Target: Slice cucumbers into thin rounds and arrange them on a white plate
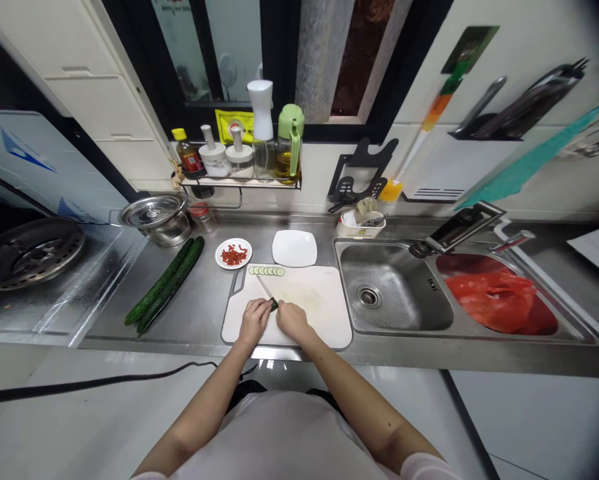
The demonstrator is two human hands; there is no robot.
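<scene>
On a white cutting board [319, 300], my left hand [255, 321] is closed on a short dark-green piece of cucumber [274, 305]. My right hand [293, 321] is wrapped round the handle of a knife [264, 287], whose blade points away to the upper left beside the cucumber piece. The handle itself is hidden in my fingers. A row of thin cucumber slices [266, 271] lies along the far edge of the board. Behind the board are a bare white plate [294, 248] and a small white plate [220, 260] with chopped red pieces [234, 255].
Two whole cucumbers [172, 285] lie to the left, near a steel pot [159, 220]. At right is a double sink [404, 319] with a red plastic bag [496, 300] in its far basin. Seasoning bottles stand on a rack [244, 181] at the back.
</scene>
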